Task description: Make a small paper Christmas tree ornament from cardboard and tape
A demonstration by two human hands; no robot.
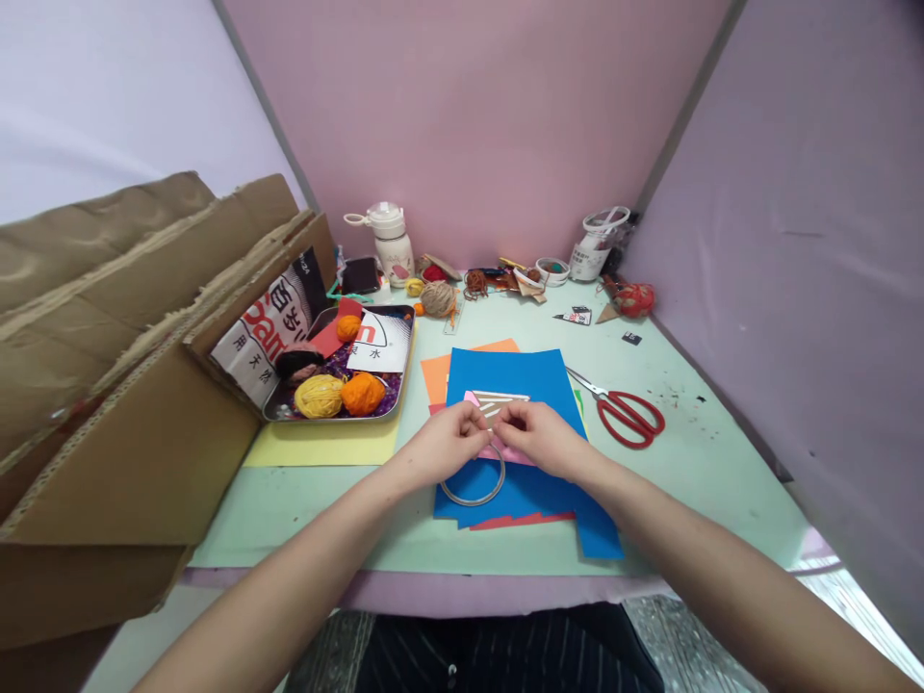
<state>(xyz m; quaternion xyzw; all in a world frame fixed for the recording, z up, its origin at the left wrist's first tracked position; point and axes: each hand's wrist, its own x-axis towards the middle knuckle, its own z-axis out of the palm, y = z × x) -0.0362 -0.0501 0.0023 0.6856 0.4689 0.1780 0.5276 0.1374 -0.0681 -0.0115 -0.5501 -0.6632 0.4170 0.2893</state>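
Note:
My left hand [444,445] and my right hand [543,438] meet over a blue paper sheet [530,375] on the table. Both pinch a small brown cardboard triangle with pale stripes [498,401] that rests on a pink paper piece [514,452]. The fingers of both hands are closed on its lower edge. A thin metal ring [473,491] lies on the blue sheet just under my left hand. Orange [435,375] and red [520,521] paper sheets poke out from beneath the blue one.
Red-handled scissors [625,411] lie right of the blue sheet. A metal tray [404,380] with yarn balls sits on yellow paper [324,445] at the left, beside stacked cardboard [122,385]. A white bottle [390,241], yarn, scraps and a clear jar [601,241] line the back wall.

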